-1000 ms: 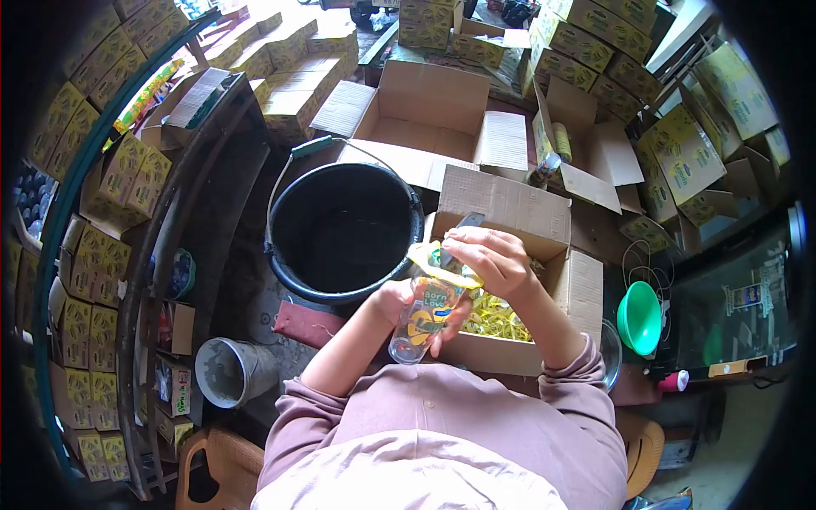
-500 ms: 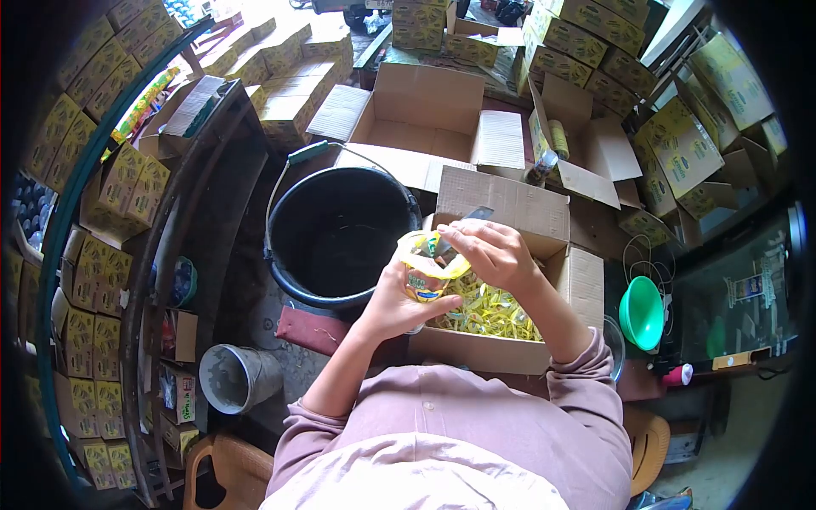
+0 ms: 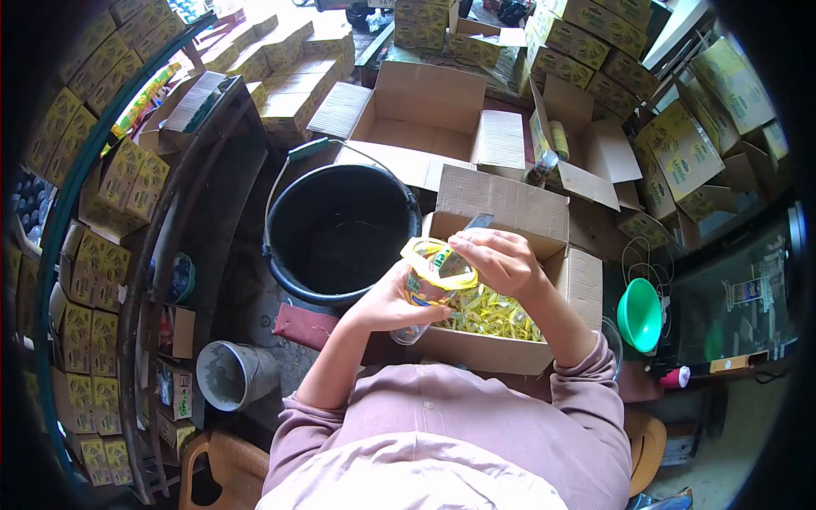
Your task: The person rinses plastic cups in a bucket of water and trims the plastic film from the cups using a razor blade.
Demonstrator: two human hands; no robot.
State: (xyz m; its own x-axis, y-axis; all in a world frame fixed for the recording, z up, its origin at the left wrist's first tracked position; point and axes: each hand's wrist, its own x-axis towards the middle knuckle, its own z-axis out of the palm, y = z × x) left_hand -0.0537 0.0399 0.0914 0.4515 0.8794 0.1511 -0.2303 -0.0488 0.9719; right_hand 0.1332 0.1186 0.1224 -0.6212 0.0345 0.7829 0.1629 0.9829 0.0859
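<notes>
My left hand [image 3: 384, 302] is wrapped round a clear plastic cup [image 3: 410, 334] with a printed label and a yellow rim [image 3: 463, 279]. The cup is tilted so that its opening shows, and its clear base sticks out below the palm. At the rim's right edge, my right hand [image 3: 501, 262] is closed with a flat metal blade [image 3: 481, 221] jutting up between the fingers. The blade's handle, if any, is hidden. Under both hands, yellow and clear plastic strips [image 3: 501, 316] fill an open cardboard box [image 3: 484, 353].
A large black bucket [image 3: 285, 276] stands left of the box, with a grey pail [image 3: 265, 374] nearer me. Ahead are open cartons [image 3: 425, 98]. To the right is a green bowl [image 3: 639, 314]. Shelves of yellow cartons [image 3: 92, 340] line the left.
The cup has tilted, with its rim opening more toward me and its clear base now showing below my left hand. My right hand has shifted slightly right, the blade with it.
</notes>
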